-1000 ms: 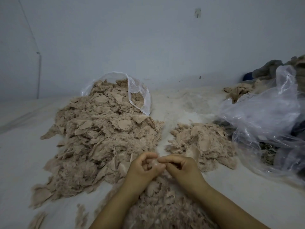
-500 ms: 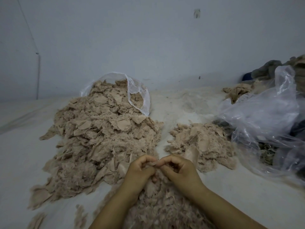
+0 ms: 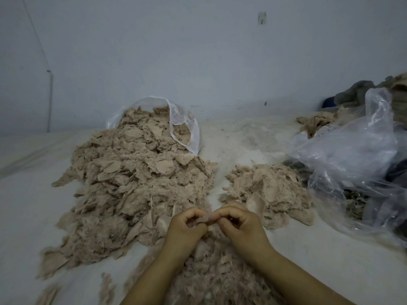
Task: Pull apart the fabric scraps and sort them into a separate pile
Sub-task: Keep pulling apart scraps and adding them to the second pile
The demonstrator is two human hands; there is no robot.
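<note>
A big heap of beige fabric scraps (image 3: pixel 132 183) spills from a clear plastic bag (image 3: pixel 185 126) at the left centre. A smaller pile of scraps (image 3: pixel 268 190) lies to the right of it. A third, fluffier pile (image 3: pixel 215 276) sits close to me, between my forearms. My left hand (image 3: pixel 185 230) and my right hand (image 3: pixel 240 225) meet just above that near pile. Both pinch one small beige scrap (image 3: pixel 203 220) between fingertips and thumbs, knuckles almost touching.
A large crumpled clear plastic bag (image 3: pixel 352 164) with dark and beige cloth lies at the right. More beige cloth (image 3: pixel 317 124) and grey cloth (image 3: pixel 356 91) sit behind it. A pale wall (image 3: pixel 198 51) runs close behind the white surface (image 3: pixel 28 205).
Both hands have sunk slightly toward the near pile and stay pressed together on the scrap. The piles have not moved.
</note>
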